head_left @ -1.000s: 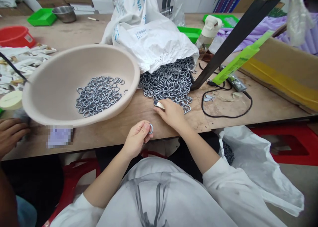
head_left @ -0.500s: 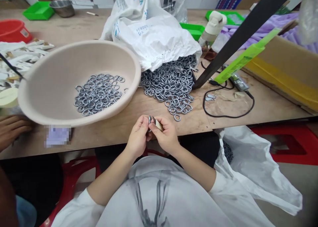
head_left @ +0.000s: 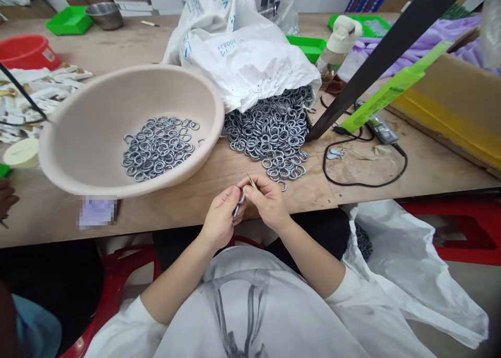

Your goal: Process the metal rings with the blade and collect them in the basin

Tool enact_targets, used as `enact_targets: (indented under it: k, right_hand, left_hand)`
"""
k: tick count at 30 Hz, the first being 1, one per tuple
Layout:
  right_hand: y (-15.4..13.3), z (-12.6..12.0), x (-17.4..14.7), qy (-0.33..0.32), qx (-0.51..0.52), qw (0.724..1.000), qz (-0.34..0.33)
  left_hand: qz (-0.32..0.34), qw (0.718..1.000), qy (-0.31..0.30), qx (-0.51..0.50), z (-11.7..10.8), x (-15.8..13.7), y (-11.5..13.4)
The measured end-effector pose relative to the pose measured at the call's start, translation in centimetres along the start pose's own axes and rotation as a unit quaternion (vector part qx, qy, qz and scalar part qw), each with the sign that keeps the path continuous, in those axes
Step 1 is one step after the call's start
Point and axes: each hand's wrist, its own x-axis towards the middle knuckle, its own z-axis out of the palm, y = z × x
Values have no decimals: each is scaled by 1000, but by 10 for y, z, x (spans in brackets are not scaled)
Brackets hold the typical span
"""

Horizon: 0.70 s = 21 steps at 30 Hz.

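Observation:
Just off the table's front edge, my left hand (head_left: 221, 214) is closed with a dark grey ring (head_left: 236, 210) pinched in its fingers. Against it works my right hand (head_left: 271, 204), its thumb and fingers wrapped round a small pointed blade (head_left: 250, 180); the tip pokes up past the thumb, and the rest is hidden. The two hands meet at the fingertips. Beyond them lies a heap of grey rings (head_left: 270, 126), spilling from a white sack (head_left: 250, 60). On the left a large beige basin (head_left: 86, 123) holds more rings (head_left: 156, 149).
A dark slanted post (head_left: 376, 66) and a bright green strip (head_left: 391, 94) rise at the right, near a looped black cable (head_left: 364, 185) and a cardboard box (head_left: 462, 102). A co-worker's hand (head_left: 6, 199) is at the far left. A white bag (head_left: 407, 253) hangs by my right side.
My right hand has turned, so the blade now points up and left rather than lying against the ring. The ring in my left hand has tilted lower. The co-worker's hand has drawn back left.

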Motion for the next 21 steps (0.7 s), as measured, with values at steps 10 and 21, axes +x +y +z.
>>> enact_targets:
  k: [10,21]
  right_hand:
    - [-24,-14,-17,-74,-285,945,-140]
    - [-6,-27,3,-47,-280,959,-30]
  left_hand:
    - [37,999,11,-1,-5,1,0]
    - [7,995,-93,36,-9,-9,2]
